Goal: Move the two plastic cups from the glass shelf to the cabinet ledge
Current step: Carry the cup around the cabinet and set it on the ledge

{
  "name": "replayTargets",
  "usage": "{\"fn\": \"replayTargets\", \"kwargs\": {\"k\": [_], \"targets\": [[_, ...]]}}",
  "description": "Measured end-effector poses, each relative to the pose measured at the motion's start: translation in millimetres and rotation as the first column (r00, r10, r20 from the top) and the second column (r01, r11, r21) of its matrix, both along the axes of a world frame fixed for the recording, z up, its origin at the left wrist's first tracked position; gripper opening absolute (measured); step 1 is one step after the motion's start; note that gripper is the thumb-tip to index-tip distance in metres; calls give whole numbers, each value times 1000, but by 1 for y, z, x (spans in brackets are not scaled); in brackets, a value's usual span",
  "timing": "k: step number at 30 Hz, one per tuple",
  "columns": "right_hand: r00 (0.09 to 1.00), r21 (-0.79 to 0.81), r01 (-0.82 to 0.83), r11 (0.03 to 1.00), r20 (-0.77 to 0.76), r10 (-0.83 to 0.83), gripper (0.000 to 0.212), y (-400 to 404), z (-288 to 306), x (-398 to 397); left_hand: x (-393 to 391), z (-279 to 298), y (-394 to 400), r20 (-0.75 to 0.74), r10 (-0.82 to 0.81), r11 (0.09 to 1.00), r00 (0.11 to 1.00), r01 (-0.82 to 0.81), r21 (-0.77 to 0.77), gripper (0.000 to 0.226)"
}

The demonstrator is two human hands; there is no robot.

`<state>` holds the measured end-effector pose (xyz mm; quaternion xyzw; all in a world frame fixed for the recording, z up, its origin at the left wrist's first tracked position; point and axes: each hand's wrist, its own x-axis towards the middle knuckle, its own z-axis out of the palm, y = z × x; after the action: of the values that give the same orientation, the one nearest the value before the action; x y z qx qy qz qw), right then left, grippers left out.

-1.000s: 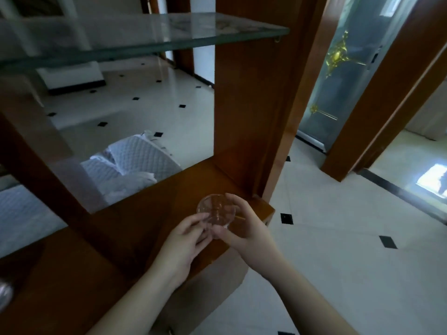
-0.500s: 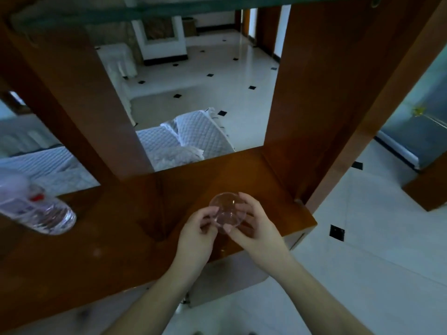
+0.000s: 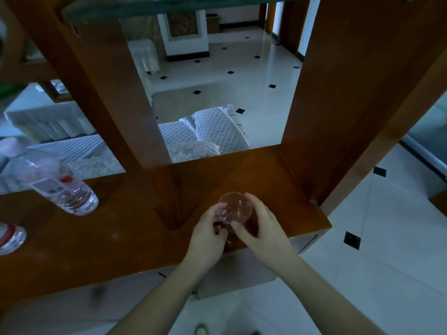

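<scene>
A clear plastic cup is held upright over the brown wooden cabinet ledge, near its right end. My left hand grips the cup's left side and my right hand wraps its right side, thumb on the near rim. It may be two cups stacked; I cannot tell. Whether the base touches the ledge is hidden by my fingers. The edge of the glass shelf runs across the top of the view.
A clear water bottle with a white label stands on the ledge at the left, and another bottle shows at the left edge. Wooden posts rise from the ledge. Beyond lie white quilted sofas and a tiled floor.
The view has tilted down and left, so the bottles come into sight. Both hands have stayed on the cup and brought it lower over the ledge.
</scene>
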<state>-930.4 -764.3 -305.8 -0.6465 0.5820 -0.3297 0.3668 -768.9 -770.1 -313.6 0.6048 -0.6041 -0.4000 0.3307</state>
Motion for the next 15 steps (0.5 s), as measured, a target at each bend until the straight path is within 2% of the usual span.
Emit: {"fn": "replayTargets", "kwargs": {"k": [5, 11, 15], "targets": [[993, -59, -4, 998, -117, -3, 80, -3, 0, -2, 1, 0, 0, 56, -14, 999, 998, 16, -28, 51], [996, -31, -11, 999, -91, 8, 85, -2, 1, -9, 4, 4, 1, 55, 15, 1000, 998, -15, -13, 60], [997, -47, -9, 999, -83, 6, 78, 3, 10, -15, 21, 21, 2, 139, -29, 999, 990, 34, -30, 70]]}}
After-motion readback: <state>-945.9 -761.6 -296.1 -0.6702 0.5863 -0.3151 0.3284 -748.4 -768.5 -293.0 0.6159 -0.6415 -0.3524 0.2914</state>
